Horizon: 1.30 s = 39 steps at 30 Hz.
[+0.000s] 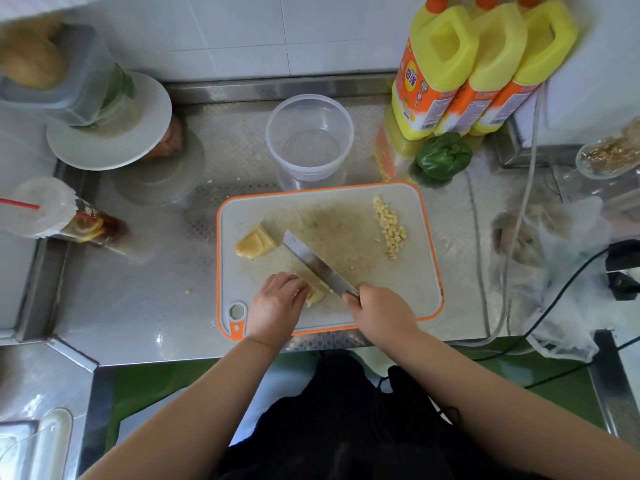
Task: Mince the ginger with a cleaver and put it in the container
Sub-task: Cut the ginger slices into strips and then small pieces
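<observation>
On a grey cutting board (408, 292) with an orange rim, my left hand (277, 306) holds down a piece of ginger (316, 296) with curled fingers. My right hand (379, 311) grips the handle of a cleaver (317, 263), whose blade lies against the ginger right beside my left fingers. A larger chunk of peeled ginger (255, 242) lies at the board's left edge. A pile of chopped ginger bits (389, 226) sits at the board's right. A clear round plastic container (309, 135) stands behind the board, with nothing inside.
Three yellow bottles (460, 71) and a green pepper (443, 155) stand at the back right. A stack of plates and tubs (104, 133) and a lidded drink cup (48, 211) sit left. Cables and a plastic bag (561, 271) lie right on the steel counter (138, 289).
</observation>
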{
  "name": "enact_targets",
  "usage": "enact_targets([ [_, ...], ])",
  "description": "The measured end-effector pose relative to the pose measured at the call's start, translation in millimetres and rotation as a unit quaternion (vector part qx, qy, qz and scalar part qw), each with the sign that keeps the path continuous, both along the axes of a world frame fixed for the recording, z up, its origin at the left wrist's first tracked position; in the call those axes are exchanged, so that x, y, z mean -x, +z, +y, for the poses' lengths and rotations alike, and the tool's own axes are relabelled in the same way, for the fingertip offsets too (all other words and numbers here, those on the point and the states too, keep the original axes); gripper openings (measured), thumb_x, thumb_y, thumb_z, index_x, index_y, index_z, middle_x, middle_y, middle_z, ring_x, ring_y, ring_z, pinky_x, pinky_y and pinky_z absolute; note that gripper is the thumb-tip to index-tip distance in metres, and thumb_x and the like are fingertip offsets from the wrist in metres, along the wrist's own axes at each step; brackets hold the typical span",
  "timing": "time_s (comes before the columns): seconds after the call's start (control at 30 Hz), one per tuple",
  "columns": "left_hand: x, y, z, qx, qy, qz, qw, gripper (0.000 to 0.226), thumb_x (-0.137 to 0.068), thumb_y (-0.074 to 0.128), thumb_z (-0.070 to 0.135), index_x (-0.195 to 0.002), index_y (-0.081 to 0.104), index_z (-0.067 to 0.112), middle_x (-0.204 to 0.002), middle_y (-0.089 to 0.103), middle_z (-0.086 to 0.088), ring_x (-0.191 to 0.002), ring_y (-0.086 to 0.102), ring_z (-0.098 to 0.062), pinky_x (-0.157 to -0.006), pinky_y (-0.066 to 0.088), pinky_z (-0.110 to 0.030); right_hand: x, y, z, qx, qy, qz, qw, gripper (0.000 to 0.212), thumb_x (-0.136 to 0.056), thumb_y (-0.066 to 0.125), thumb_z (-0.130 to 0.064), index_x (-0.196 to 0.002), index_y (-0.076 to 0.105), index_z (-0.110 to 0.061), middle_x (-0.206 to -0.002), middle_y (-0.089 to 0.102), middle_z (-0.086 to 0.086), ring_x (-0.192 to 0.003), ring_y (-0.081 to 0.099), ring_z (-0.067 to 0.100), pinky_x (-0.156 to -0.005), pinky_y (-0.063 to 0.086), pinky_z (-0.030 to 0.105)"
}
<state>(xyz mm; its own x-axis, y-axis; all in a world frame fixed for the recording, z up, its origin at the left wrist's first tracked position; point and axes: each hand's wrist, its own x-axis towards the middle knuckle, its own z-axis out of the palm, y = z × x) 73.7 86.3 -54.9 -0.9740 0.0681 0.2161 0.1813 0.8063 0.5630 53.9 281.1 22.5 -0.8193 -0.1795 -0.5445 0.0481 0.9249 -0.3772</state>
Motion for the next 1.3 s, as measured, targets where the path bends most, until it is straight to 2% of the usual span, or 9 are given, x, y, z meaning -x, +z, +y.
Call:
enact_targets([
  [0.1,-5,1,0,-0.032,0.037,-0.028,0.998,0.018,-0.087,0.062,0.024,-0.085,0.072,0.008,-0.088,0.065,-0.001,-0.081,0.058,-0.018,-0.069,0.048,-0.026,-3,12,-3,-0.01,0.049,0.035,0.998,0.033,-0.101,0.036,-0.038,-0.076,0.039,-0.018,-0.06,0.04,-0.004,-0.051,0.039,0.015,-0.043,0.023,0.028],
  [0.23,-8,0,1,-0.037,0.046,-0.033,0.998,0.026,-0.088,0.056,0.028,-0.085,0.071,0.008,-0.087,0.064,-0.001,-0.082,0.055,-0.016,-0.068,0.047,-0.026,-8,14,-9,-0.023,0.095,0.053,0.994,0.029,-0.102,0.035,-0.033,-0.091,0.053,-0.013,-0.06,0.035,-0.004,-0.06,0.045,0.023,-0.043,0.022,0.027],
  [0.33,-7,-2,1,-0.032,0.036,-0.032,0.998,0.017,-0.086,0.062,0.022,-0.084,0.071,0.008,-0.087,0.064,-0.002,-0.082,0.054,-0.017,-0.07,0.044,-0.024,-12,8,-13,-0.033,0.087,0.044,0.995,0.025,-0.101,0.038,-0.027,-0.095,0.054,-0.01,-0.061,0.035,-0.004,-0.063,0.046,0.025,-0.043,0.021,0.027],
  [0.53,-5,-7,2,-0.031,0.05,-0.04,0.997,0.013,-0.084,0.065,0.021,-0.083,0.071,0.01,-0.085,0.064,-0.002,-0.081,0.051,-0.016,-0.069,0.041,-0.021,-14,-1,-26,-0.077,0.076,0.015,0.994,0.01,-0.095,0.047,-0.009,-0.101,0.056,-0.009,-0.072,0.046,0.001,-0.065,0.046,0.023,-0.055,0.034,0.03],
  [0.7,-6,-7,1,-0.018,0.041,-0.034,0.998,0.026,-0.087,0.055,0.029,-0.085,0.071,0.009,-0.086,0.064,-0.003,-0.082,0.054,-0.018,-0.069,0.044,-0.026,-14,-7,-27,-0.056,0.058,0.002,0.997,0.018,-0.101,0.042,-0.02,-0.103,0.055,-0.008,-0.077,0.054,0.006,-0.079,0.062,0.029,-0.059,0.036,0.032],
  [0.77,-5,-6,0,-0.015,0.03,-0.024,0.999,0.023,-0.086,0.056,0.025,-0.084,0.071,0.008,-0.086,0.064,-0.004,-0.082,0.053,-0.018,-0.07,0.045,-0.026,-10,-7,-23,-0.037,0.048,-0.007,0.998,0.03,-0.102,0.036,-0.031,-0.1,0.056,-0.009,-0.085,0.061,0.009,-0.083,0.062,0.03,-0.06,0.037,0.032],
  [0.9,-5,-4,-1,-0.016,0.017,-0.011,1.0,0.004,-0.081,0.071,0.007,-0.085,0.07,0.007,-0.086,0.064,-0.005,-0.082,0.052,-0.017,-0.072,0.044,-0.025,1,-6,-15,-0.006,0.028,-0.047,0.998,0.031,-0.101,0.034,-0.039,-0.085,0.046,-0.016,-0.078,0.051,0.003,-0.076,0.054,0.027,-0.063,0.037,0.032],
  [1.1,-8,-3,-6,0.001,0.021,0.005,1.0,0.021,-0.087,0.059,0.022,-0.084,0.071,0.006,-0.087,0.065,-0.005,-0.082,0.055,-0.017,-0.071,0.046,-0.023,-17,2,-16,-0.001,0.056,0.009,0.998,0.032,-0.102,0.033,-0.036,-0.093,0.051,-0.012,-0.071,0.049,0.002,-0.064,0.048,0.024,-0.055,0.034,0.032],
  [1.3,-6,-7,-10,0.01,0.001,-0.006,1.0,0.025,-0.089,0.055,0.025,-0.085,0.071,0.007,-0.088,0.065,-0.004,-0.081,0.057,-0.019,-0.064,0.052,-0.033,-18,5,-16,-0.024,0.069,0.026,0.997,0.024,-0.101,0.038,-0.027,-0.099,0.055,-0.009,-0.074,0.05,0.004,-0.065,0.05,0.027,-0.056,0.035,0.032],
])
